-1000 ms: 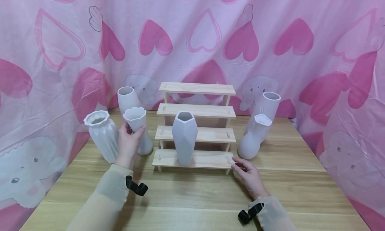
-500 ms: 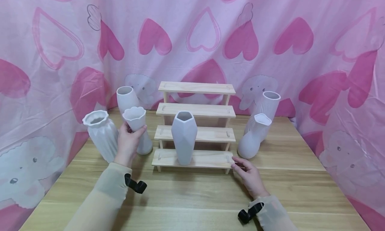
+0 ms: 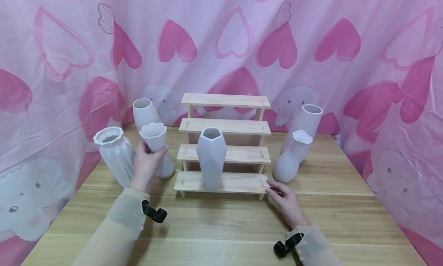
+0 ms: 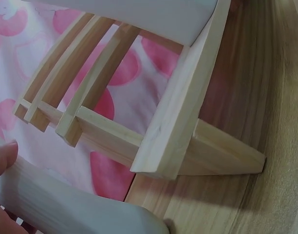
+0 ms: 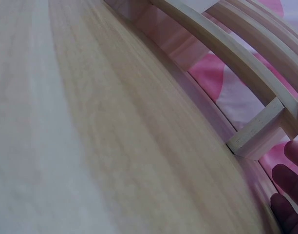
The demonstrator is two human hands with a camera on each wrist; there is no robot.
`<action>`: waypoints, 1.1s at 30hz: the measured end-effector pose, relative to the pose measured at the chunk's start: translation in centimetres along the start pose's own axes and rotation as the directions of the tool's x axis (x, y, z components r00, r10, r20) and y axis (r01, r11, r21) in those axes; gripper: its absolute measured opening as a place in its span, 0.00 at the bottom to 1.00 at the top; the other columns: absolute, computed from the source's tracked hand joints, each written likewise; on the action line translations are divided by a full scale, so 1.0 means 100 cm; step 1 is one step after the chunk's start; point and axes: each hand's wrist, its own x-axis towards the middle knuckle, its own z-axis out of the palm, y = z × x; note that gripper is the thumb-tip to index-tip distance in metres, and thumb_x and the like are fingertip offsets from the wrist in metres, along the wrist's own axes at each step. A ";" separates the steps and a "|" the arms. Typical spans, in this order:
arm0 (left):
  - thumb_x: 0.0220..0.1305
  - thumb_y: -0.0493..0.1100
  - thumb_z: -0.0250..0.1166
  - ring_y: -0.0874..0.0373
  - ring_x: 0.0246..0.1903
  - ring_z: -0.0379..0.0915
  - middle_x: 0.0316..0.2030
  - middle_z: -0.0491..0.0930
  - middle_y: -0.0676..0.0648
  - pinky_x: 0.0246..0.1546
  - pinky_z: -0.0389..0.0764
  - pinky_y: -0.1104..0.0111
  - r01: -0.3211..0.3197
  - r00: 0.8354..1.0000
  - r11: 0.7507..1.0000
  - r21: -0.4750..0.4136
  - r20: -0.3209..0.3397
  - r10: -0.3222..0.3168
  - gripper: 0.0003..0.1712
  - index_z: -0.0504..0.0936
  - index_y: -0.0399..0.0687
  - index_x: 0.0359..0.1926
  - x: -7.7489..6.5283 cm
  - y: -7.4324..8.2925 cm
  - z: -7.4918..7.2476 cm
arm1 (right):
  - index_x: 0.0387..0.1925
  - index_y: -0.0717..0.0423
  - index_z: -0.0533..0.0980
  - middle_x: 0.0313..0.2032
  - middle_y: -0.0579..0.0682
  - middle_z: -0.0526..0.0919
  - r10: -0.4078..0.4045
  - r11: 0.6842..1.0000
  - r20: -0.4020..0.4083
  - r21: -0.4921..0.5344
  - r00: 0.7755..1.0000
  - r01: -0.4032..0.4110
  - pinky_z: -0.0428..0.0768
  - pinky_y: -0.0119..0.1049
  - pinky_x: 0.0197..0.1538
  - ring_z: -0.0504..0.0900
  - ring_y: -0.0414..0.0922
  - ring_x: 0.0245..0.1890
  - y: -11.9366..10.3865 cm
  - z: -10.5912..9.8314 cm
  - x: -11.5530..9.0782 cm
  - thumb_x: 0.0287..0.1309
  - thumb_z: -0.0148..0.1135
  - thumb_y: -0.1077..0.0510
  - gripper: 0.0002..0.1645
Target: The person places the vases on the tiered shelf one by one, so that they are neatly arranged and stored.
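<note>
Little changes over the last second: the view drifts slightly, both grips keep their places, and the scalloped vase (image 3: 155, 142) stays upright on the table (image 3: 221, 227), at 9 o'clock from the stepped stand (image 3: 238, 127). That suggests a pause in the handling, the vase held but apparently not lifted. The left grip (image 3: 145, 166) is curled round it below the rim. The right grip (image 3: 285, 202) has fingertips at the lowest shelf (image 3: 242, 181), on its 3 o'clock end; whether it pinches the board I cannot tell.

A ridged vase (image 3: 115, 154) crowds the left grip at 9 o'clock, and a smooth vase (image 3: 145, 115) stands close behind at 11. Toward 3 o'clock a strip of bare table separates the held vase from the stand's edge. A faceted vase (image 3: 212, 160) occupies the lowest shelf, leaving more bare board at 3 o'clock than at 9. A round-bellied vase (image 3: 288, 162) limits the right grip toward 12.
</note>
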 end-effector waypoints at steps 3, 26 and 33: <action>0.57 0.40 0.71 0.49 0.63 0.61 0.65 0.66 0.41 0.66 0.59 0.54 0.008 1.000 1.000 0.014 0.006 -0.008 0.43 0.59 0.45 0.70 0.001 0.000 -0.001 | 0.54 0.66 0.77 0.46 0.44 0.80 -0.010 1.000 -0.003 -0.005 1.000 0.010 0.75 0.25 0.42 0.77 0.35 0.42 0.001 0.000 0.000 0.59 0.66 0.60 0.23; 0.57 0.42 0.71 0.47 0.67 0.56 0.68 0.61 0.41 0.68 0.55 0.53 0.024 0.997 0.997 0.071 0.073 -0.029 0.48 0.53 0.46 0.73 0.001 0.004 -0.007 | 0.54 0.67 0.76 0.46 0.40 0.80 -0.011 1.000 0.001 0.009 1.000 0.011 0.76 0.26 0.43 0.77 0.37 0.42 0.001 0.000 0.002 0.59 0.66 0.61 0.23; 0.57 0.42 0.71 0.46 0.65 0.58 0.67 0.63 0.39 0.67 0.57 0.53 0.011 0.995 0.989 0.144 0.096 -0.025 0.47 0.54 0.43 0.72 0.003 0.005 -0.011 | 0.53 0.68 0.76 0.47 0.42 0.81 -0.025 1.000 -0.003 0.003 1.000 0.025 0.76 0.26 0.43 0.77 0.37 0.42 0.000 0.001 0.001 0.59 0.65 0.61 0.22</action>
